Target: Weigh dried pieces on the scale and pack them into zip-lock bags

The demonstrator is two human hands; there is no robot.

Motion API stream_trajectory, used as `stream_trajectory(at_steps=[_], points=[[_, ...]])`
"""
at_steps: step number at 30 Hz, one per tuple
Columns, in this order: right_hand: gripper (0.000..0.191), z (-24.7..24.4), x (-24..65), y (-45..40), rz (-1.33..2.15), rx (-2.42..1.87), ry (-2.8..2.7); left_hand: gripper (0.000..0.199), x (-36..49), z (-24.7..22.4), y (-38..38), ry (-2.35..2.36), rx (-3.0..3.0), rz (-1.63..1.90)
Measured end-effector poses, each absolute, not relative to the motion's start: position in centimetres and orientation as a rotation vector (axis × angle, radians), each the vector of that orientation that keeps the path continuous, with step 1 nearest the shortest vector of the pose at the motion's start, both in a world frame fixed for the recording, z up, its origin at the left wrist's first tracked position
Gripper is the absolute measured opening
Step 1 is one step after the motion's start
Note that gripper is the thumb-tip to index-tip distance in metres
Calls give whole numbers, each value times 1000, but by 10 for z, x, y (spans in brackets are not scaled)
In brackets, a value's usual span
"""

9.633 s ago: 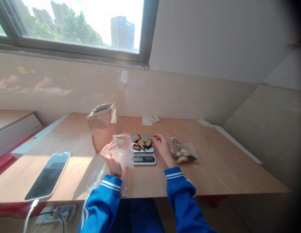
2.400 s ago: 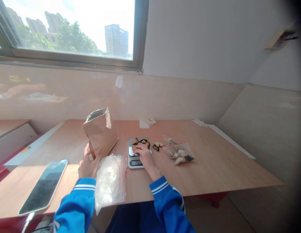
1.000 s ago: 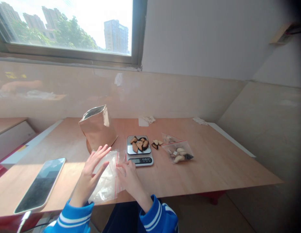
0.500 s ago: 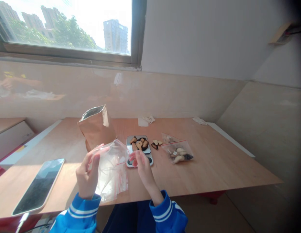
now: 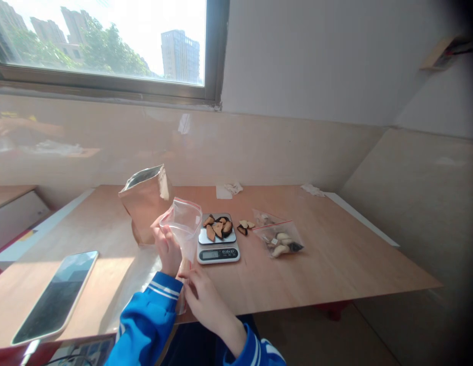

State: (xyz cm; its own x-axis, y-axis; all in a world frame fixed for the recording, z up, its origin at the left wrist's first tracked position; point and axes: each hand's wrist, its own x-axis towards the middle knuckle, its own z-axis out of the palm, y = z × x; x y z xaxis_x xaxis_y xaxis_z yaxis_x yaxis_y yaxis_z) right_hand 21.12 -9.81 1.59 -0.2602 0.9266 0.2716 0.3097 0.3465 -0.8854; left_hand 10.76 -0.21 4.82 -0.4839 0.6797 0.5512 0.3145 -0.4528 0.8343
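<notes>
My left hand [image 5: 167, 251] grips a clear zip bag [image 5: 185, 218] with a red seal line, its mouth spread open and upward. Low in front of it, my right hand [image 5: 208, 300] has its fingers drawn together beside the left cuff, over loose clear bags [image 5: 182, 304] at the table edge. What its fingertips pinch is hidden. Just right of the held bag stands a small digital kitchen scale [image 5: 218, 255], with brown, dark-rimmed dried slices [image 5: 218, 227] heaped on its plate. A few more slices [image 5: 244, 226] lie on the table beside it.
A brown paper pouch [image 5: 145, 208] stands open behind my left hand. Filled zip bags [image 5: 280, 239] lie to the right. A phone [image 5: 57, 295] with a cable rests at left. Crumpled tissue [image 5: 233, 188] sits at the back of the wooden table [image 5: 335, 254].
My left hand has moved right and raised one bag, which now gapes open. My right hand has dropped from the bag's edge towards my left cuff, uncovering the scale's display.
</notes>
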Motion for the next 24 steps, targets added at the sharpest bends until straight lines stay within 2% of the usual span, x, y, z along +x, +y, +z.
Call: stream_trajectory(at_steps=[6, 12, 19, 24], points=[[29, 25, 263, -68, 565, -1231, -1688, 39, 104, 12, 13, 1148, 1239, 2053], [25, 21, 292, -15, 120, -1463, -1533, 36, 106, 14, 9, 1158, 1153, 2086], [15, 10, 290, 13, 62, -1533, -1447, 40, 105, 19, 2, 1226, 1288, 1987], [13, 20, 289, 10, 49, -1511, -1399, 39, 103, 16, 1, 1223, 1325, 1992]])
